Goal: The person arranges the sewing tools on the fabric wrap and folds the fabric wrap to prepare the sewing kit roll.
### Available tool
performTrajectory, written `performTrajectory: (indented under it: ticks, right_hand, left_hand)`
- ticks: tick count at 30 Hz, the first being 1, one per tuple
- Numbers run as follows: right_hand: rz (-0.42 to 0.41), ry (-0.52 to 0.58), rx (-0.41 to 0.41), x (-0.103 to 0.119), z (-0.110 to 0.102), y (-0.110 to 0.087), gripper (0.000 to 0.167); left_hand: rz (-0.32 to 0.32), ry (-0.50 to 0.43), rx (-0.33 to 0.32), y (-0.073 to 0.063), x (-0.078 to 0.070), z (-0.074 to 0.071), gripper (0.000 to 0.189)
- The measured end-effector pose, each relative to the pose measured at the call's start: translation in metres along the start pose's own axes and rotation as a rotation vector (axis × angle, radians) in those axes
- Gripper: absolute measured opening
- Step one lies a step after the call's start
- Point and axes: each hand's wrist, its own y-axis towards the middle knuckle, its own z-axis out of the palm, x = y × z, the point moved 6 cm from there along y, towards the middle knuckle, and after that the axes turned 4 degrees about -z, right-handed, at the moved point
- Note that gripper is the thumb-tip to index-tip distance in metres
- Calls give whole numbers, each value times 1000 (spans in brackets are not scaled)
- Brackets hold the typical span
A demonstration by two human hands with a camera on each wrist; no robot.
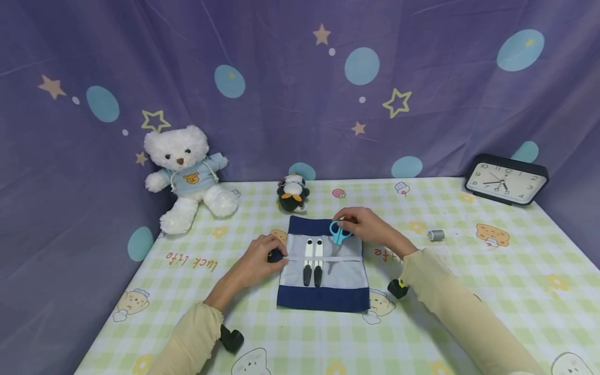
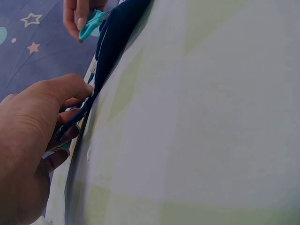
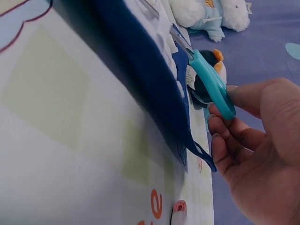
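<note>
A dark blue and grey fabric tool roll [image 1: 323,300] lies unfolded on the table, with a pale elastic band [image 1: 349,259] across its middle. Two slim white tools with black ends [image 1: 308,263] lie side by side under that band. My right hand [image 1: 367,224] pinches one handle loop of the turquoise scissors [image 3: 211,84], whose blades point toward me and reach the band. At the roll's left edge, my left hand [image 1: 258,258] pinches the dark blue fabric between thumb and fingers, near the band's end.
Behind the roll sits a small penguin toy [image 1: 292,194]. A white teddy bear [image 1: 191,177] is at the back left, a black-framed clock [image 1: 507,179] at the back right. The grey thread spool [image 1: 436,235] lies right of my right hand on the checked tablecloth [image 1: 300,349].
</note>
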Motion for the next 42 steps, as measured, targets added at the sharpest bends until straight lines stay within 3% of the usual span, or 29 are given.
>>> performTrajectory:
  ticks: [19,25,42]
  right_hand:
    - [-75,-6,85,8,22,1,21]
    - [-47,-2,117,8,28,0,21]
    - [-132,-128,97,8,32,-1,18]
  left_hand:
    - [-10,-3,-2,-1,-2,-1,11]
    - [-5,6,-2,-1,-2,0,11]
    - [15,-5,-17,0,-1,0,10]
